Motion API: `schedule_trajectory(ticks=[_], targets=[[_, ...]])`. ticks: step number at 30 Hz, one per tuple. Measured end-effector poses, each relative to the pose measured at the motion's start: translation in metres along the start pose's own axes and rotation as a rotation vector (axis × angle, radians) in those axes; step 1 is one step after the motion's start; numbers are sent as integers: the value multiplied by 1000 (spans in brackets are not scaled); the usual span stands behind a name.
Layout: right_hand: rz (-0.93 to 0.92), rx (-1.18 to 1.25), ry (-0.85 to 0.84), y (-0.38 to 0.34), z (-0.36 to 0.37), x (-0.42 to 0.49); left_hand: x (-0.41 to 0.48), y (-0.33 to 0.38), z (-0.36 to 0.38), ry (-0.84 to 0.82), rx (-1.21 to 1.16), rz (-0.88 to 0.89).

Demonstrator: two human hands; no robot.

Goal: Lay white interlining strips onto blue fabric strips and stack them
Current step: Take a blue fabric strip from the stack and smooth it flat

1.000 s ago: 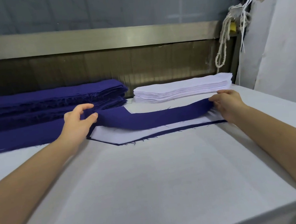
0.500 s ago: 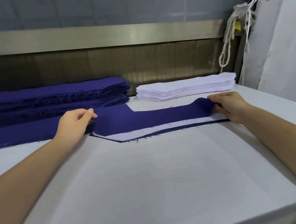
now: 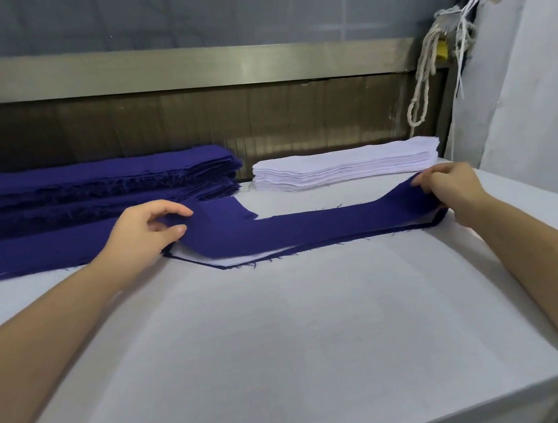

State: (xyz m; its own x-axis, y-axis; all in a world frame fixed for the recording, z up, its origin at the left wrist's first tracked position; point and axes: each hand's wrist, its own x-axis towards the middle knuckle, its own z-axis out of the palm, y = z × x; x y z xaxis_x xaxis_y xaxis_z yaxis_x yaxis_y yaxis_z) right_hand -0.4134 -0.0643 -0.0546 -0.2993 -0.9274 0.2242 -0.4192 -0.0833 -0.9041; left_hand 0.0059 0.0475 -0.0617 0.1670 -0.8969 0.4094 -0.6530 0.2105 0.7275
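- Blue strip [image 3: 307, 227]: I log its long axis running left-right, sagging over a white interlining strip [image 3: 241, 257] at the far side of the table [image 3: 285, 348].
- Left hand [image 3: 142, 232] pinches its left end between thumb and fingers.
- Right hand [image 3: 449, 186] pinches the right end, lifted.

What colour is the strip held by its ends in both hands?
Dark blue, close to indigo, with no pattern. The fabric strip shows in the head view, the only view here.
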Motion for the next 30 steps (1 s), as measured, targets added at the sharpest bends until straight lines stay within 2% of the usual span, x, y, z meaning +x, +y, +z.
schedule_trajectory(ticks=[5, 11, 15, 25, 30], targets=[[-84, -183, 25, 10, -3, 4, 0, -2, -1, -76, 59, -66], [-124, -315, 19, 11, -2, 4, -2, -1, 0, -27, 27, -98], [-130, -362, 33, 10, -3, 3, -3, 1, 1, 12, -24, -61], [-55, -493, -31, 12, -1, 3, 0, -4, 4, -77, 145, -16], [-67, -543, -52, 12, 0, 2, 0, -5, 5, -64, 219, 27]])
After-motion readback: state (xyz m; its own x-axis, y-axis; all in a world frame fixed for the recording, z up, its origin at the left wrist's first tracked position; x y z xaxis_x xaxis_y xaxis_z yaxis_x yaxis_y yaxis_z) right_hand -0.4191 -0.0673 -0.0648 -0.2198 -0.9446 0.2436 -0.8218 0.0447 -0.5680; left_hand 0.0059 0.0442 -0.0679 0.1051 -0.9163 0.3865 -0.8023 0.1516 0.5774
